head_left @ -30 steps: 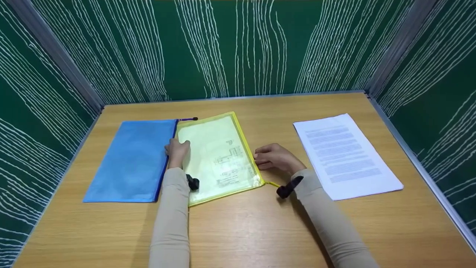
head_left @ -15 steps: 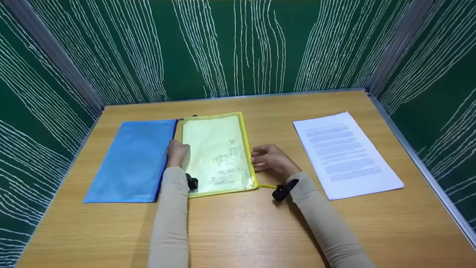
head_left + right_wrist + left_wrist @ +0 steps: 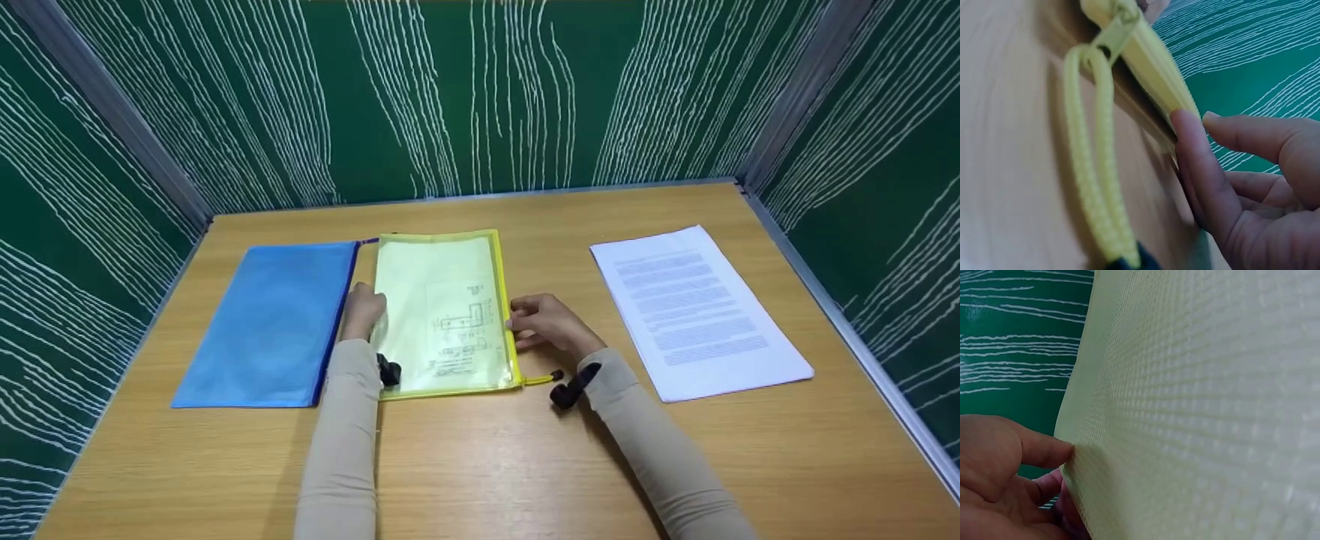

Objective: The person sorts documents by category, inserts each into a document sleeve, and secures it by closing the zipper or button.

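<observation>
A yellow zip folder with printed sheets showing through it lies in the middle of the table in the head view. My left hand pinches its left edge. In the left wrist view the thumb lies on the mesh face and the fingers go under it. At the opposite, zipped edge, my right hand holds the folder lightly between thumb and fingertips. The right wrist view has the yellow zip pull cord hanging beside that hand. Left of the folder, close to my left hand, lies a blue zip folder.
A stack of printed paper lies on the right side of the wooden table. Green panels with white wavy lines stand around the back and sides.
The yellow folder has turned straighter and shifted slightly right, away from the blue folder. Both hands have stayed at its edges. The blue folder and the paper stack lie as before.
</observation>
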Demonstrator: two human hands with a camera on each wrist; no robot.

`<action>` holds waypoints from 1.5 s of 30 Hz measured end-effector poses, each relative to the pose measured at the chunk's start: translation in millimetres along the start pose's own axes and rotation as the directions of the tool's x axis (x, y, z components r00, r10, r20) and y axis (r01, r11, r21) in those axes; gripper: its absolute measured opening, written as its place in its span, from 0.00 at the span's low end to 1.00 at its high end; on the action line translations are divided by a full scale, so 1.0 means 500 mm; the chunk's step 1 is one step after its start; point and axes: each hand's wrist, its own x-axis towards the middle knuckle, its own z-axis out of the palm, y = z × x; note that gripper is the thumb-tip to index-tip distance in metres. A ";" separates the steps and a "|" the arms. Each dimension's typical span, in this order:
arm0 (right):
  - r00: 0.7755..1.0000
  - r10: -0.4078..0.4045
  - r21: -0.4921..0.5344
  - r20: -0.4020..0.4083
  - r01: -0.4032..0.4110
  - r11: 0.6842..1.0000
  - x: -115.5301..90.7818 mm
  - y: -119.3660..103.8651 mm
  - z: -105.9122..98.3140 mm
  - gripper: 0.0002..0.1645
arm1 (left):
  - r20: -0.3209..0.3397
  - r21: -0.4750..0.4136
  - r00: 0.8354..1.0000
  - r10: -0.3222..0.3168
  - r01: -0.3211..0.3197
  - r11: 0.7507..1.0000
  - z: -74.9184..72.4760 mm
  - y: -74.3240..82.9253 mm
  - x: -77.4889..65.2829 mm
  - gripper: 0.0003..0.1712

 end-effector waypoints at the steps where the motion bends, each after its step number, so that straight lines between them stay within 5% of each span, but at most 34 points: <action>1: 1.000 0.003 -0.005 0.000 -0.003 1.000 0.000 0.000 0.000 0.40 | 0.008 0.007 1.000 0.005 -0.005 1.000 0.001 0.001 -0.001 0.07; 11: 0.996 -0.041 -0.013 0.084 0.042 0.999 -0.015 0.008 -0.025 0.39 | 0.063 -0.142 0.998 0.007 0.002 0.990 0.022 0.019 -0.004 0.08; 16: 0.994 -0.035 -0.011 0.105 0.037 0.999 -0.028 0.015 -0.049 0.39 | 0.046 -0.118 0.999 0.013 -0.008 0.993 0.043 0.028 -0.005 0.05; 24: 0.991 -0.039 -0.006 0.131 0.040 0.999 -0.051 0.022 -0.102 0.40 | 0.071 -0.148 0.997 0.005 0.006 0.989 0.077 0.051 -0.003 0.19; 45: 0.994 -0.037 -0.142 0.104 0.052 0.989 -0.097 0.058 -0.223 0.43 | 0.071 -0.122 0.985 0.156 -0.146 0.982 0.162 0.110 -0.019 0.13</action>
